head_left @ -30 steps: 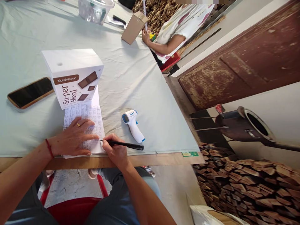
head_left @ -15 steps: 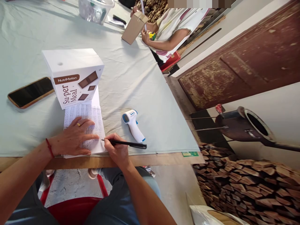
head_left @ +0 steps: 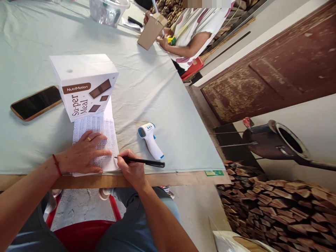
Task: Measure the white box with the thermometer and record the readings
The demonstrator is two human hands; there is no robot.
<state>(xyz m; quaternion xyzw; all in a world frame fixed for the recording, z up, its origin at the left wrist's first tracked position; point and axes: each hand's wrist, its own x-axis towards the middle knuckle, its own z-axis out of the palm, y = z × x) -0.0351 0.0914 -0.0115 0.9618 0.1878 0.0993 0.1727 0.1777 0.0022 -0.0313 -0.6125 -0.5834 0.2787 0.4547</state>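
Note:
A sheet of paper [head_left: 105, 131] covered in rows of small handwriting lies at the table's near edge. My left hand [head_left: 90, 152] rests flat on it, fingers spread. My right hand [head_left: 131, 168] grips a black pen [head_left: 144, 161], its tip at the paper's right edge. Behind the writing, a white NutriMotion box [head_left: 89, 91] stands on the paper's far part and hides some of it. To the right of the paper lies a white and blue infrared thermometer [head_left: 151, 141]. A phone [head_left: 36, 103] with a dark screen lies left of the box.
Across the table [head_left: 168, 105], a person holds a cardboard box [head_left: 151, 32] and a yellow tape measure [head_left: 172, 40]. A clear plastic tub [head_left: 107, 12] stands at the far side. Stacked firewood [head_left: 283, 206] and a dark metal stove [head_left: 265, 140] are at right.
The whole view has shifted very slightly. Both hands, the pen and the paper keep their places. The person opposite has leaned a little to the left.

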